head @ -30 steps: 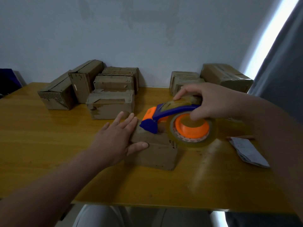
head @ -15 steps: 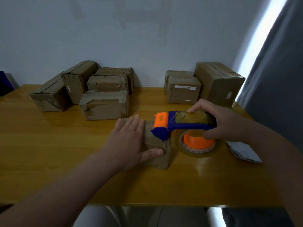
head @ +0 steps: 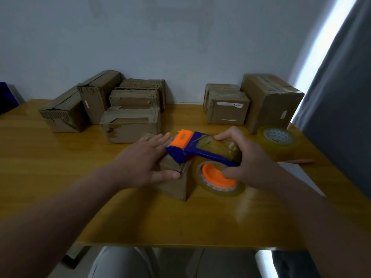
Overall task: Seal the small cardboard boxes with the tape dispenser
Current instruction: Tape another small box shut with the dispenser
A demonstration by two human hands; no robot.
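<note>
Pressing down with the left hand [head: 140, 163], fingers straight and slightly spread, thumb lying along the near edge, flat on top of the small cardboard box [head: 176, 187] at the middle of the table [head: 60, 177]. Gripping the blue-and-orange tape dispenser [head: 200, 151] with the right hand [head: 253, 163], fingers curled over its top and thumb underneath. Resting the dispenser's blue nose on the box's right top edge, with its clear tape roll [head: 218, 183] on an orange hub just beside the box, low over the table; touching the table or not, impossible to tell. Behind, along the wall [head: 180, 47]: five worn cardboard boxes [head: 130, 125] clustered at left, three more boxes [head: 226, 111] at right, the rightmost the biggest. Just in front of that one, a spare roll of clear tape [head: 278, 145] lying flat.
</note>
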